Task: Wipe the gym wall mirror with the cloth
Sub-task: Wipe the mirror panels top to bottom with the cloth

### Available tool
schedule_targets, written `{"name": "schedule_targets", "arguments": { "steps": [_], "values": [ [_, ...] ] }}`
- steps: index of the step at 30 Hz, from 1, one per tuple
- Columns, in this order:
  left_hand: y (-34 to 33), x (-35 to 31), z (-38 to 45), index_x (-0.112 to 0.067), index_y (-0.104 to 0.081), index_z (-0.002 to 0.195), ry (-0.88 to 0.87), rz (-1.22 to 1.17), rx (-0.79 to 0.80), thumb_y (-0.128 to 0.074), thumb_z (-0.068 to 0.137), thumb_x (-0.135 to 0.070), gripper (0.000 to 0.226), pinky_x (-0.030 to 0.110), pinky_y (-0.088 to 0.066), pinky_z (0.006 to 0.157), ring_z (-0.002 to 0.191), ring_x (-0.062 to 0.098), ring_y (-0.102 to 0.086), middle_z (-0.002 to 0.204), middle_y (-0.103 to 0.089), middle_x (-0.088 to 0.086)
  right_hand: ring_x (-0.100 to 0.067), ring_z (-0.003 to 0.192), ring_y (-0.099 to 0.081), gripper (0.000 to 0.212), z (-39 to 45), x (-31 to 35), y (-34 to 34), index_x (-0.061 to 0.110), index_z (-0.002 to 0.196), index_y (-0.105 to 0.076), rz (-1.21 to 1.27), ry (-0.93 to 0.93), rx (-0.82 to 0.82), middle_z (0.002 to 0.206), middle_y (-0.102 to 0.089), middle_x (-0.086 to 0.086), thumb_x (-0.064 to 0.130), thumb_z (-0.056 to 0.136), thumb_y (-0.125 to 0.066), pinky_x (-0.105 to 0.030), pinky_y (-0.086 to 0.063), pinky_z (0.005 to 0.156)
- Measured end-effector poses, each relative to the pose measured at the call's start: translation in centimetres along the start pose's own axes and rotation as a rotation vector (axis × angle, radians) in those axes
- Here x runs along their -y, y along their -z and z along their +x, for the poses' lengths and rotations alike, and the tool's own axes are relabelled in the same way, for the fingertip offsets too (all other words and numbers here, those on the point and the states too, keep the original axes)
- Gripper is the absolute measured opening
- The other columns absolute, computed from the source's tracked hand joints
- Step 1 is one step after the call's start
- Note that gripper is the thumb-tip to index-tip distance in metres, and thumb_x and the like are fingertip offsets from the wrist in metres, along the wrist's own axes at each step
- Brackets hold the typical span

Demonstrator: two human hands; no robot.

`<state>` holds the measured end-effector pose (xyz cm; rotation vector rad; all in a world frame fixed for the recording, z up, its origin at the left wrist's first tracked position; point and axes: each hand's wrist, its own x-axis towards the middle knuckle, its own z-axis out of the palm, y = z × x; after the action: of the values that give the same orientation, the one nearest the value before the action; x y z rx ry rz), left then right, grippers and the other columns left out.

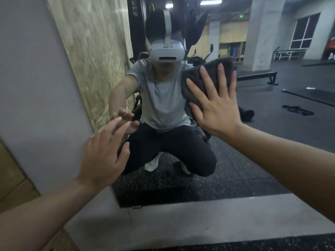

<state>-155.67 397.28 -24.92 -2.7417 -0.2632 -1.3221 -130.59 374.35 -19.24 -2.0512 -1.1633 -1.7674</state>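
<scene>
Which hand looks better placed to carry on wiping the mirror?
The right hand: its straight fingers press the dark grey cloth flat against the mirror. The left hand holds nothing, fingertips near the mirror's left edge.

Reflected in the mirror (235,151): a person in a grey T-shirt (163,98), black trousers (172,147), white trainers (153,163) and a white headset (167,52); forearms bare.

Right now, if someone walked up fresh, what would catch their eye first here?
Probably the right hand, fingers spread flat, pressing a dark grey cloth against the mirror at upper centre. Next, the crouching person's reflection in the glass, wearing a white headset. The left hand reaches open toward the mirror's left edge, fingertips near their own reflection.
</scene>
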Motion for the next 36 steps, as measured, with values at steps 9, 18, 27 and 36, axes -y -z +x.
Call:
{"name": "schedule_targets", "arguments": {
  "steps": [9,18,27,36],
  "values": [
    [2.3,6.0,-1.5,-0.003,-0.058,0.138,0.043,0.158,-0.077,-0.043,0.098,-0.031,0.051,0.051,-0.048,0.086,0.112,0.041,-0.059,0.138,-0.058,0.018,-0.042,0.156,-0.012,0.066,6.5,15.3,-1.3,0.034,0.163,-0.026,0.048,0.422,0.133,0.171,-0.021,-0.004,0.053,0.102,-0.043,-0.067,0.007,0.122],
    [4.1,5.7,-0.3,-0.008,-0.053,0.145,0.056,0.074,-0.028,-0.039,0.098,-0.038,0.057,0.052,-0.045,0.1,0.127,0.035,-0.051,0.147,-0.051,0.013,-0.028,0.157,-0.02,0.058,5.5,13.4,-1.2,0.037,0.159,-0.035,0.082,0.513,0.134,0.168,-0.029,0.004,0.049,0.103,-0.046,-0.051,0.0,0.128],
    [6.4,3.4,4.4,-0.017,-0.049,0.148,0.084,-0.011,-0.018,-0.037,0.095,-0.042,0.059,0.052,-0.038,0.105,0.132,0.029,-0.046,0.154,-0.043,0.003,-0.046,0.155,-0.015,0.056,5.3,-3.8,3.5,0.033,0.159,-0.033,-0.051,0.005,0.098,0.168,-0.026,-0.01,0.052,0.107,-0.036,-0.061,-0.008,0.126],
    [11.1,5.9,8.9,-0.013,-0.053,0.143,0.151,0.008,-0.07,-0.037,0.097,-0.044,0.057,0.054,-0.041,0.104,0.13,0.034,-0.05,0.146,-0.051,0.01,-0.046,0.156,-0.003,0.061,17.9,0.1,5.1,0.034,0.163,-0.021,0.029,-0.045,0.122,0.172,-0.013,-0.009,0.054,0.106,-0.028,-0.066,0.004,0.123]
  ]
}}
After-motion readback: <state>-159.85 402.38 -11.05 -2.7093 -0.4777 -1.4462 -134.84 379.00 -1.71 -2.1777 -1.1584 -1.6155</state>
